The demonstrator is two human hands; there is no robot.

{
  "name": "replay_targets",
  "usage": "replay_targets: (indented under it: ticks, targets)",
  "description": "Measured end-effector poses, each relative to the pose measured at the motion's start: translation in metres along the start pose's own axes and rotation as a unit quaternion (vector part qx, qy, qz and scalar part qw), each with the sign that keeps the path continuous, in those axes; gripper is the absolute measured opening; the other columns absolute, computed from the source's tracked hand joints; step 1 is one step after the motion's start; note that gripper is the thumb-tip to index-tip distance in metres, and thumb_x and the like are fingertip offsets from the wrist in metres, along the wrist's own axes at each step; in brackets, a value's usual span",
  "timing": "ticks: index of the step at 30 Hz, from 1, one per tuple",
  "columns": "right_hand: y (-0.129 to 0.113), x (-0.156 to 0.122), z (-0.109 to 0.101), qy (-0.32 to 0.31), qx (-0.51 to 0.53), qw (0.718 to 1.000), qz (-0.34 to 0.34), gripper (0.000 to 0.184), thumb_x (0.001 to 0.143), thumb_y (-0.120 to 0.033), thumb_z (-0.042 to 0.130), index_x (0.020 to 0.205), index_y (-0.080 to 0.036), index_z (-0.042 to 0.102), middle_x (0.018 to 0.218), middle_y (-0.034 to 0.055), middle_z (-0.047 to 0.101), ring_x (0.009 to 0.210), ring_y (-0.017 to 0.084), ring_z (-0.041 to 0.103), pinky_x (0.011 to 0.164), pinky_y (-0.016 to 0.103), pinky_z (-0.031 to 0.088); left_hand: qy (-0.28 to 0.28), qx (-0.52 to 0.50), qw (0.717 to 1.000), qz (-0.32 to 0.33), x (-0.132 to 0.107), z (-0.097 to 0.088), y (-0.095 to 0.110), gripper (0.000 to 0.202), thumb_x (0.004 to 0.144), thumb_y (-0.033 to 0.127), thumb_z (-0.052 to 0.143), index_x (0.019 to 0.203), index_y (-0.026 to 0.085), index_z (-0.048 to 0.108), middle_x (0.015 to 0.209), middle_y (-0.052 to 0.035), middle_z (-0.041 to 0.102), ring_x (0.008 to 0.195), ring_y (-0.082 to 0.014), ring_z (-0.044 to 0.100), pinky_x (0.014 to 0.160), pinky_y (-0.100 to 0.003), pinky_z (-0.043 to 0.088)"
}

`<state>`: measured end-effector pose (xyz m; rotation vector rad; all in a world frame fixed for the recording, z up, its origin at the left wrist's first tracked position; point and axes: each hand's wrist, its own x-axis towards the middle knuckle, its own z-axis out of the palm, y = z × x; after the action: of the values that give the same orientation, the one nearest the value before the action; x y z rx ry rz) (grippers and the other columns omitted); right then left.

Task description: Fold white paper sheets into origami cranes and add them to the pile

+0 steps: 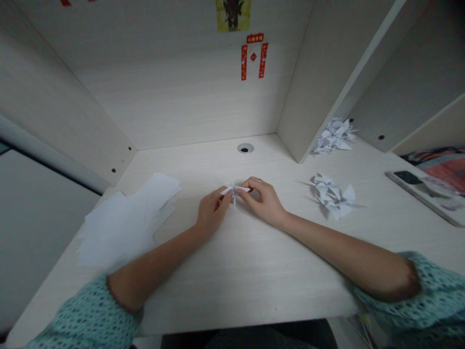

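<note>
A small folded white paper crane is held between my two hands over the middle of the desk, its wings spread to either side. My left hand pinches its left wing between thumb and fingers. On the other side, my right hand, with a ring on one finger, pinches the right wing. Narrow points of paper stick out above and below the body. My fingers partly cover the wings.
Loose white paper sheets lie on the left. Folded paper pieces form one pile on the right and another pile behind it, beside an upright panel. A phone lies far right. A round cable hole sits near the back wall.
</note>
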<state>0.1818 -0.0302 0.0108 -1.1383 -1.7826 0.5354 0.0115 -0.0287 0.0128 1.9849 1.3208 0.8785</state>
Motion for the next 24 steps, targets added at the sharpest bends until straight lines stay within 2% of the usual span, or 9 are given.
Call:
replay_targets:
  ticks: [4,8,12,15,19,24]
  targets:
    - [0.001,0.001,0.000,-0.050,0.016,0.999,-0.009,0.027,0.089,-0.040,0.049,0.073,-0.020,0.059,0.071,0.0028,0.057,0.071,0.016,0.053,0.068,0.029,0.038,-0.004,-0.021,1.000,-0.007,0.000,0.000,-0.001,0.039,0.090,0.046,0.039,0.067,0.019,0.055,0.057,0.0030,0.047,0.053,-0.0112,0.044,0.055,-0.024,0.032]
    - [0.006,0.002,0.002,-0.087,0.095,0.991,0.021,0.030,0.088,-0.045,0.050,0.074,-0.020,0.059,0.071,0.0017,0.057,0.071,0.016,0.052,0.068,0.028,0.038,-0.010,-0.116,0.993,-0.015,0.004,0.002,-0.007,0.042,0.089,0.045,0.041,0.058,0.018,0.050,0.057,0.0020,0.044,0.055,-0.0111,0.042,0.055,-0.024,0.033]
    - [0.011,0.004,0.004,-0.104,0.233,0.962,0.101,0.038,0.082,-0.054,0.055,0.068,-0.019,0.055,0.063,-0.0022,0.050,0.062,0.013,0.045,0.062,0.026,0.034,-0.016,-0.230,0.973,-0.025,0.009,0.000,-0.013,0.046,0.087,0.048,0.043,0.053,0.018,0.049,0.055,0.0009,0.043,0.054,-0.0114,0.040,0.054,-0.026,0.033]
    - [0.014,0.005,0.005,-0.119,0.312,0.935,0.122,0.038,0.079,-0.054,0.059,0.067,-0.019,0.054,0.063,-0.0024,0.051,0.062,0.012,0.045,0.062,0.026,0.033,-0.029,-0.268,0.963,-0.031,0.010,-0.002,-0.013,0.049,0.085,0.054,0.045,0.051,0.018,0.049,0.053,0.0007,0.042,0.053,-0.0115,0.039,0.054,-0.026,0.033]
    - [0.016,0.004,0.005,-0.129,0.361,0.914,0.135,0.036,0.078,-0.052,0.062,0.067,-0.018,0.056,0.063,-0.0024,0.052,0.061,0.012,0.046,0.063,0.026,0.032,-0.039,-0.313,0.948,-0.050,0.009,-0.002,-0.010,0.051,0.081,0.059,0.048,0.052,0.017,0.049,0.054,0.0007,0.042,0.052,-0.0109,0.037,0.052,-0.026,0.031]
    - [0.018,0.004,0.006,-0.127,0.392,0.900,0.141,0.034,0.079,-0.049,0.063,0.067,-0.017,0.057,0.063,-0.0016,0.053,0.062,0.012,0.046,0.064,0.027,0.031,-0.037,-0.389,0.920,-0.039,0.008,-0.001,-0.008,0.049,0.082,0.055,0.051,0.052,0.016,0.049,0.052,0.0012,0.043,0.051,-0.0103,0.037,0.053,-0.026,0.029]
